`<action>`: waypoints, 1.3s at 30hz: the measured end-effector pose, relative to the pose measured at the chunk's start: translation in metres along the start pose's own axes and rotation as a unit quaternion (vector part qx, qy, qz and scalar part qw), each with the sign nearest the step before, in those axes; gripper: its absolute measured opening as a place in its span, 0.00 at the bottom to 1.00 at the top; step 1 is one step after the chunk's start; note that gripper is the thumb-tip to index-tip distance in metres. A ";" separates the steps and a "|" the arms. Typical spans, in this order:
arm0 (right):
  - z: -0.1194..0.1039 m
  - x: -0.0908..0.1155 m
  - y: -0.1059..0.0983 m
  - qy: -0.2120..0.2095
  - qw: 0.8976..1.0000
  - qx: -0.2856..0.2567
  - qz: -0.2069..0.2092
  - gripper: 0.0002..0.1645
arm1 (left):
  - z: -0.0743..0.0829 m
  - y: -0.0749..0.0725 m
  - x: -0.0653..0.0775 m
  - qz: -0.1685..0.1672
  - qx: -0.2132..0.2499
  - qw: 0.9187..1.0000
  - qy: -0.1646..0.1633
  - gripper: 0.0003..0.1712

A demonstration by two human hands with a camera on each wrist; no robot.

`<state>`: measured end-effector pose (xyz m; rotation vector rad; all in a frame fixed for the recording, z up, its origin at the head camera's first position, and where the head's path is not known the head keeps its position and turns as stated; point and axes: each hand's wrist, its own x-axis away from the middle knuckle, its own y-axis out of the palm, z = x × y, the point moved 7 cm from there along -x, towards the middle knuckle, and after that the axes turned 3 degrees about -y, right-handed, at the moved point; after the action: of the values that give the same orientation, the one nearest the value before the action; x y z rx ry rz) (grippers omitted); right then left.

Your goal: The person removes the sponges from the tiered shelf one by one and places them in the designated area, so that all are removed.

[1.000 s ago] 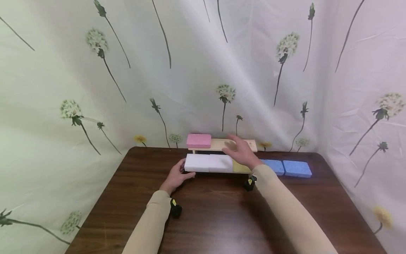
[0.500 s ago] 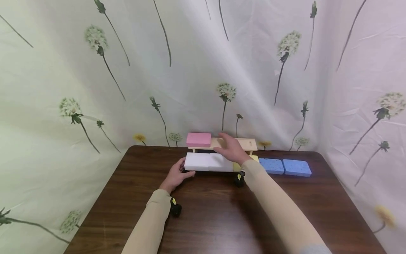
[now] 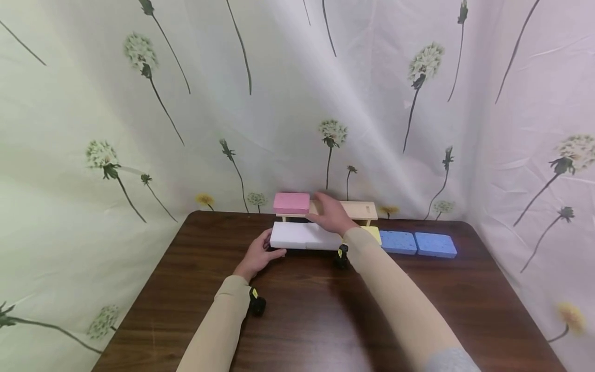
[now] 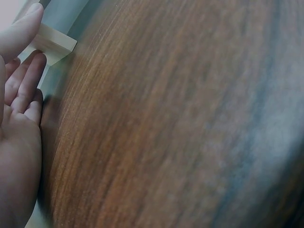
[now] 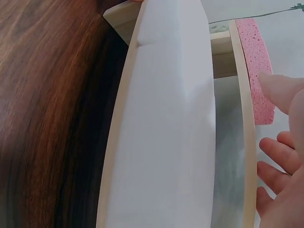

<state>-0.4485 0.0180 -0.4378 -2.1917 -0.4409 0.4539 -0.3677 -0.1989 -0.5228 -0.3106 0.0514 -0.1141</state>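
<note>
A small two-step wooden rack (image 3: 360,209) stands at the back of the table. My left hand (image 3: 255,256) holds the left end of its lower step, thumb in front; in the left wrist view its fingers lie by a wooden leg (image 4: 54,42). Two white sponges (image 3: 288,235) and a partly hidden yellow sponge (image 3: 373,233) lie in a row on the lower step. A pink sponge (image 3: 291,202) lies at the left end of the upper step. My right hand (image 3: 332,213) is over the upper step, just right of the pink sponge, holding nothing; whether its thumb touches the sponge I cannot tell.
Two blue sponges (image 3: 435,245) lie side by side on the dark wooden table (image 3: 297,310), right of the rack. A flower-printed curtain (image 3: 288,103) hangs close behind the rack and along both sides. Each wrist carries a small black camera (image 3: 257,305).
My right hand has moved left along the upper step to beside the pink sponge, uncovering the step's right end and part of the yellow sponge. The left hand stays in place.
</note>
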 end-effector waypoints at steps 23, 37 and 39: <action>-0.019 -0.009 0.010 0.006 0.999 0.032 0.019 0.39 | -0.044 0.002 -0.016 0.018 0.005 1.000 -0.012 0.46; -0.017 -0.016 0.012 0.006 0.999 0.038 0.035 0.36 | -0.041 0.000 -0.019 0.024 0.007 1.000 0.001 0.44; -0.016 -0.015 0.013 0.009 0.999 0.036 0.035 0.35 | -0.042 0.000 -0.018 0.022 0.006 1.000 -0.002 0.45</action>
<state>-0.4520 -0.0070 -0.4364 -2.1455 -0.3338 0.4795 -0.3881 -0.2093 -0.5622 -0.2979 0.0538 -0.0708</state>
